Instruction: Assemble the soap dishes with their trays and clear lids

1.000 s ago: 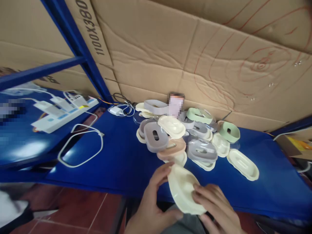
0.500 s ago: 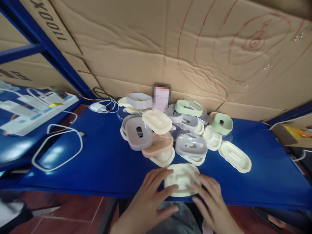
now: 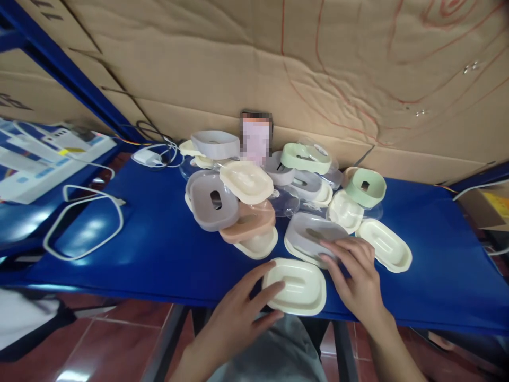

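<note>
A cream oval dish lay flat at the near edge of the blue table. The left hand rested on its left rim with fingers spread and flat, not closed around it; the palm side was hidden. The right hand lay to the right, apart from the left, with fingertips on a grey dish just beyond the cream one. Whether those fingers gripped the grey dish or only touched its top could not be determined, since the hand covered the dish's near right edge.

Farther back stood a loose pile of similar dishes: a grey one with a slot, a cream one tilted over it, a pink one beneath, and a green one at the right. Lower members of the pile were largely covered. A further cream dish lay at the right, just beside the right hand. A pixelated rectangle stood against the cardboard wall; its contents were unreadable. At the left, a white cable loop lay on the table, and a power strip was cut off by the frame edge.
</note>
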`<state>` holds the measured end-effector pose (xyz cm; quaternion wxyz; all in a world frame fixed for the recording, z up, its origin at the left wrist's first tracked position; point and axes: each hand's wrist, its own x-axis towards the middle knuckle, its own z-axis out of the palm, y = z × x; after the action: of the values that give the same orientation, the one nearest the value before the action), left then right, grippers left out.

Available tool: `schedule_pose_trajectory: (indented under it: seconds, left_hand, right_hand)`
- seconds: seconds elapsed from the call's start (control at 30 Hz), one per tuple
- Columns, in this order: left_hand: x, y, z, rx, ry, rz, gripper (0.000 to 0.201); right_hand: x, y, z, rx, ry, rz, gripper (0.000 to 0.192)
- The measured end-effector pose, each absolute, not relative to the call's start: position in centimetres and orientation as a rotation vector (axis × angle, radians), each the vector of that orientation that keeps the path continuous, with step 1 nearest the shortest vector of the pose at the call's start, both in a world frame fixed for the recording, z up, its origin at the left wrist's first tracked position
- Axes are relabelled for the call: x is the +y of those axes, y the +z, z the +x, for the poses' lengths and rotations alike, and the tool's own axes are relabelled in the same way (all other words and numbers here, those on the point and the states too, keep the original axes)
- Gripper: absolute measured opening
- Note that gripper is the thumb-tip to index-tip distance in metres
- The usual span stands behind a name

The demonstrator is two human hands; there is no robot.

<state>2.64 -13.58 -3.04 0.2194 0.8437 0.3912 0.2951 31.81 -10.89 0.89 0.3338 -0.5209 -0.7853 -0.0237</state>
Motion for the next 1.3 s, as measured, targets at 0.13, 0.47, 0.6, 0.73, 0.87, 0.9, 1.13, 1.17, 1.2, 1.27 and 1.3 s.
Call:
schedule_pose_trajectory:
  seconds: [0.13,0.47,0.6,0.73,0.87,0.9,1.13,1.17,1.2,1.27,1.3]
  left_hand:
    - [-13.4,-3.5,2.7,1.109,0.873,2.251,0.068]
    - [-13.0,-2.5,3.0,1.017,0.835,2.520,0.028]
    - [-12.8,-2.3,2.9,0.958,0.780,2.532,0.026]
    - [-12.9,-2.4,2.9,0.950,0.818,2.493,0.026]
    - [-13.1,-2.3,2.8,0.954,0.873,2.395,0.025]
    - [-13.1,-2.2,2.8,0.953,0.875,2.372,0.024]
    - [-13.2,-2.6,2.6,1.040,0.770,2.188,0.044]
    - [-13.3,-2.8,2.6,1.067,0.757,2.159,0.052]
    - [-13.3,-2.9,2.6,1.094,0.745,2.129,0.059]
    - [-13.4,-3.2,2.8,1.127,0.735,2.071,0.072]
    - [-13.3,-3.3,2.9,1.132,0.741,2.047,0.078]
  right_hand:
    - [-14.3,1.1,31.2,-2.166,-0.064,-1.275,0.035]
    - [-19.5,-2.2,28.5,-2.114,0.041,-1.232,0.017]
    - [-19.9,-2.5,28.8,-2.163,0.068,-1.230,0.016]
    - [-17.7,-1.0,31.4,-2.261,0.177,-1.135,0.027]
    - [-11.2,0.4,34.0,-2.187,0.099,-1.331,0.043]
    - [-9.3,0.5,34.3,-2.209,0.075,-1.389,0.050]
    - [-5.4,0.3,34.5,-2.290,0.080,-1.446,0.055]
    - [-6.2,0.5,34.5,-2.258,0.008,-1.453,0.055]
    - [-7.2,0.8,34.7,-2.231,-0.069,-1.460,0.055]
    - [-9.5,1.2,34.8,-2.208,-0.165,-1.459,0.059]
    - [-10.7,1.2,34.7,-2.209,-0.166,-1.450,0.061]
